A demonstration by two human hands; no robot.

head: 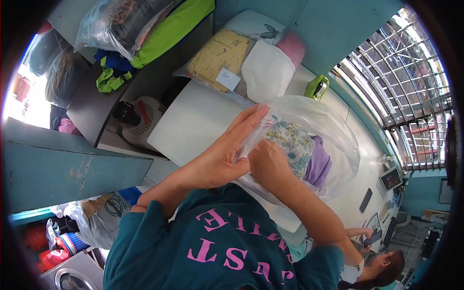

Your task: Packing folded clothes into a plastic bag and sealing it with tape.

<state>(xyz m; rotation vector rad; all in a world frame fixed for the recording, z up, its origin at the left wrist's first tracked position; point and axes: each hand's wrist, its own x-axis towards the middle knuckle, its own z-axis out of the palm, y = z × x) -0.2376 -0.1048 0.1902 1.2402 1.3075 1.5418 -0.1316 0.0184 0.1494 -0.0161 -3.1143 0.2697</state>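
A clear plastic bag point(346, 170) lies open on the white table point(192, 119) in front of me. Inside are a folded floral cloth point(290, 139) and a purple cloth point(318, 163). My left hand point(232, 152) has the bag's near-left edge between its thumb and its extended fingers. Reaching within the bag's mouth, my right hand point(270, 161) is bent at the knuckles beside the floral cloth. Its fingertips are hidden, so whether it grips anything is unclear.
Behind the bag sit a yellow packed bundle point(219, 59) with a written note and a white bundle point(268, 70). A green object point(317, 87) is near the barred window point(402, 87). At right, a person point(384, 266) holds a phone. A black tumbler point(126, 112) stands at left.
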